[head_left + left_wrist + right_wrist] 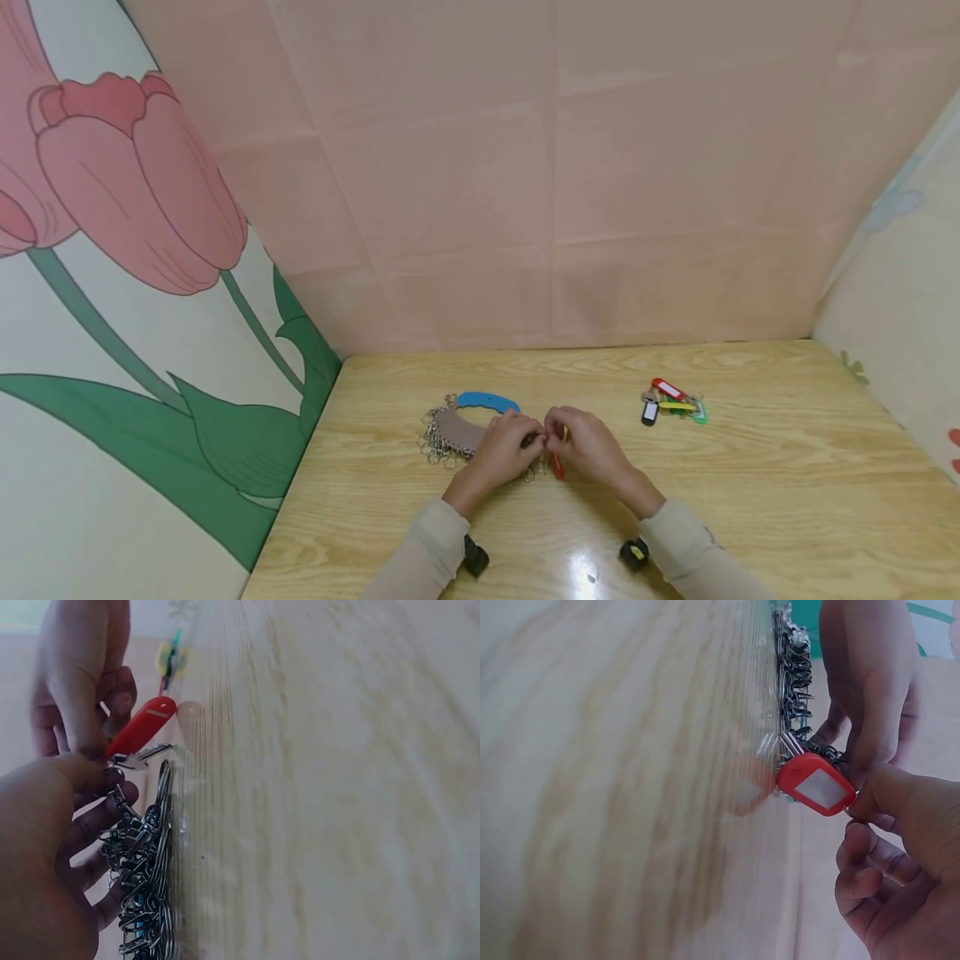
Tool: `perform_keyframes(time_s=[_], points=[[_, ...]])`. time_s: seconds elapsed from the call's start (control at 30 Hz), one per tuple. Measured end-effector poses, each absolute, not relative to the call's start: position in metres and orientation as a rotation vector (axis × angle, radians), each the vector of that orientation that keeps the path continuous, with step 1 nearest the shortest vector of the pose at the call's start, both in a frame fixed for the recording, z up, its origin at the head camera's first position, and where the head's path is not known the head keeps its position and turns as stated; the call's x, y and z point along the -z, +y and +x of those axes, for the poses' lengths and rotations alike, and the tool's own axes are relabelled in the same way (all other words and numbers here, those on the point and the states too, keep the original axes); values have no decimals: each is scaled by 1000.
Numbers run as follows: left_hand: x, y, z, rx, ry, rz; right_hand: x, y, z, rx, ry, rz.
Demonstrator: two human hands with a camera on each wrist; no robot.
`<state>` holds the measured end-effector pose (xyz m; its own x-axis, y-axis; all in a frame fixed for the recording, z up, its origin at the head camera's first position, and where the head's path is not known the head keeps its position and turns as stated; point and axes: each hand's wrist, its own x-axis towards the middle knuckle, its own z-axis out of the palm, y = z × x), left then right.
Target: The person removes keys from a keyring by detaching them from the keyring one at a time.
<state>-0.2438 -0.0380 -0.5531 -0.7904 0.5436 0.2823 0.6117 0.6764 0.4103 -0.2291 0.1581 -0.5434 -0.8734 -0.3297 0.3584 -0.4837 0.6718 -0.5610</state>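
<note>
My left hand (pixel 504 448) pinches a small metal clasp at the near right end of a curved brown key rack (pixel 459 431) with a blue handle (pixel 486 401). Many metal snap hooks (pixel 142 877) hang along the rack's edge. Close against the left fingertips, my right hand (pixel 592 446) pinches the thin metal ring of a red key tag (pixel 815 784). The tag has a white label window and hangs just above the table, with a silver key (pixel 154 752) beside it. Fingers partly hide where ring and clasp meet.
A small pile of key tags (pixel 677 407) in red, black, yellow and green lies at the right on the wood-grain table (pixel 787 467). Near the forearms are two black items (pixel 634 553), one under each wrist. A pink wall covering (pixel 465 167) rises behind the table.
</note>
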Motion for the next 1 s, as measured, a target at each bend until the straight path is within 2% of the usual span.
perform_keyframes(time_s=[1.0], points=[[555, -40, -246, 914, -2789, -932, 546, 163, -229, -927, -2742, 675]])
